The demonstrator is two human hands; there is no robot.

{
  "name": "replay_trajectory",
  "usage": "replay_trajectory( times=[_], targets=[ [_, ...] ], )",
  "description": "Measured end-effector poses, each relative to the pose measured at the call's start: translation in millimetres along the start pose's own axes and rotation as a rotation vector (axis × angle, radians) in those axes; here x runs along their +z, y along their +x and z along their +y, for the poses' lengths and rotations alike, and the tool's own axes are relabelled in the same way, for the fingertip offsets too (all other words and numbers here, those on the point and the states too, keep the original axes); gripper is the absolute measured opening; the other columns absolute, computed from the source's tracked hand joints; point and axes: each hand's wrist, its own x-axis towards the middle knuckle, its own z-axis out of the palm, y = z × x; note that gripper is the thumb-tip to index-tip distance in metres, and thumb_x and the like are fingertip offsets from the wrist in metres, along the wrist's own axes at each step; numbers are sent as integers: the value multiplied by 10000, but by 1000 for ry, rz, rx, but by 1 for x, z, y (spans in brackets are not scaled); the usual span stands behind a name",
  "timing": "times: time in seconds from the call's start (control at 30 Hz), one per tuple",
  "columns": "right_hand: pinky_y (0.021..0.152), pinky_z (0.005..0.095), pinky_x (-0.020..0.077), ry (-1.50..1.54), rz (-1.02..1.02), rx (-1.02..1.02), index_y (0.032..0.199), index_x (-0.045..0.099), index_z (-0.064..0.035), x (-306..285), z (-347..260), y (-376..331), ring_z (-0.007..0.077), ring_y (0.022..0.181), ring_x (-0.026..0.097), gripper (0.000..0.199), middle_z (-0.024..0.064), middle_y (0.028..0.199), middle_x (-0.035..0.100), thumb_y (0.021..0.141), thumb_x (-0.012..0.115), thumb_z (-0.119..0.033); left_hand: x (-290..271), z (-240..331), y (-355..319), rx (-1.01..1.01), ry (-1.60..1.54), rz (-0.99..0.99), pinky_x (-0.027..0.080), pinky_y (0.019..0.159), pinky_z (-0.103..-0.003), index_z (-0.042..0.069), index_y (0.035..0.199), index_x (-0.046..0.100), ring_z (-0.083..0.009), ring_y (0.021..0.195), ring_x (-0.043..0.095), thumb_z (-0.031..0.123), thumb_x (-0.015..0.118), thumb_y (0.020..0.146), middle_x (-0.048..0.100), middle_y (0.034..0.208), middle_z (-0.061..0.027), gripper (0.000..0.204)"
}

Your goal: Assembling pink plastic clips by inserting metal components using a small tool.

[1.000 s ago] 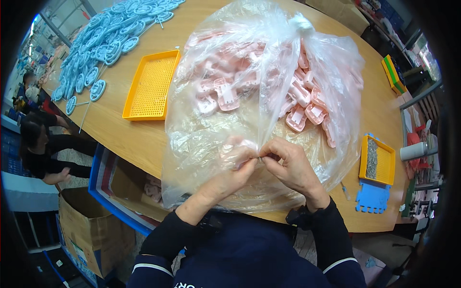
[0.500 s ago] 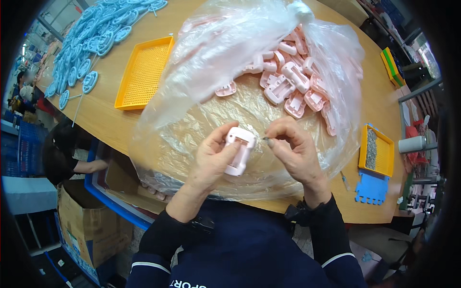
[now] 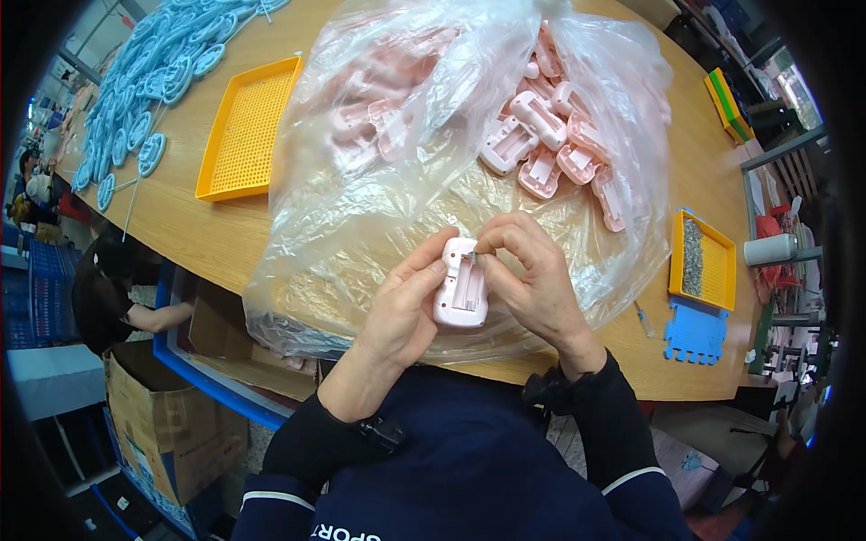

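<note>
Both hands [image 3: 469, 288] grip a pink casing [image 3: 461, 285] over the clear bag [image 3: 379, 171] of pink casings

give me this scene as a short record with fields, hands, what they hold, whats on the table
left hand: left hand grips the pink plastic casing from its left side
right hand: right hand pinches a small metal piece at the casing's top edge
under the hands: clear plastic bag spread on the wooden table
in the bag: pile of pink casings
left of bag: orange tray, blue plastic rings
right of bag: small orange tray of small metal parts, blue foam mat
</note>
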Motion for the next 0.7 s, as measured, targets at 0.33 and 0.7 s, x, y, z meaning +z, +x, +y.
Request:
replay_trajectory(
  times=[0.33, 0.7],
  targets=[
    [732, 364, 496, -179, -6, -82, 827, 577, -31, -1, -2, -2, 281, 827, 620, 89, 97, 896, 625, 749, 620, -21, 1, 0, -2, -71, -71, -48, 468, 965, -403, 40, 1389, 361, -206, 1129, 549, 129, 506, 944, 525, 1261, -100, 477],
    [710, 366, 485, -249, 18, -144, 793, 574, -35, 8, -3, 2, 272, 793, 614, 97, 86, 872, 624, 719, 636, -31, -1, 5, -3, -45, -26, -1, 466, 946, -320, 29, 1349, 432, -160, 1096, 558, 97, 535, 937, 564, 1212, -79, 430]
  ],
)
